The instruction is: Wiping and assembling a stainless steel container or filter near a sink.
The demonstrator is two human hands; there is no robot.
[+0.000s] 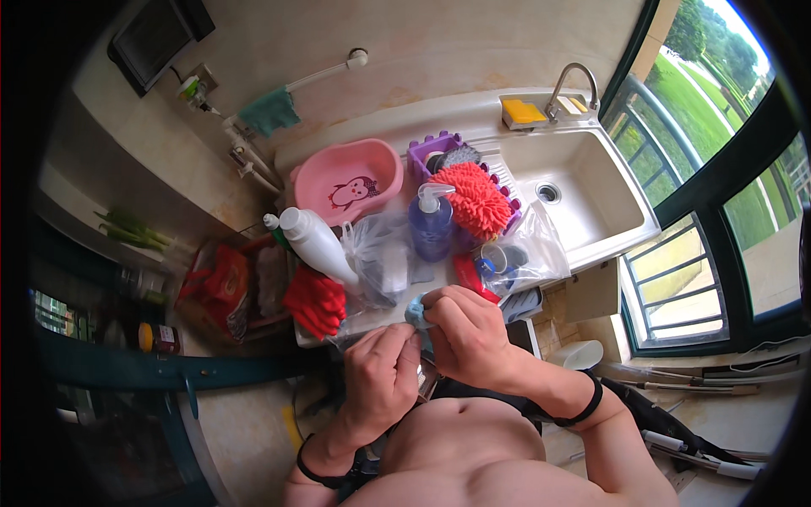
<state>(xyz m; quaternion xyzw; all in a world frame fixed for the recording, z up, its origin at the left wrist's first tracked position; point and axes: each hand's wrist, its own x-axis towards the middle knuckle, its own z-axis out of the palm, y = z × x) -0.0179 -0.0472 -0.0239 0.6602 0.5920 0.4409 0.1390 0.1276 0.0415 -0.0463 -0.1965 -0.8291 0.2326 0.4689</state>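
My right hand [465,336] is closed on a small crumpled light blue piece [416,311]; I cannot tell whether it is cloth or plastic. My left hand [382,372] is beside it, fingers pinched together, and whatever they grip is hidden. Both hands are in front of the counter's near edge. Just beyond them are a knotted clear plastic bag [380,253] and a blue pump bottle [431,228]. A red cloth or glove [314,302] drapes near the left corner, next to a tilted white bottle [317,245].
A pink basin [351,177] stands at the back left of the counter. Near the middle, a purple basket [420,160] holds brushes and a red chenille mitt [475,201]. On the right are the sink [583,190], its tap [573,80] and a clear bag [536,249].
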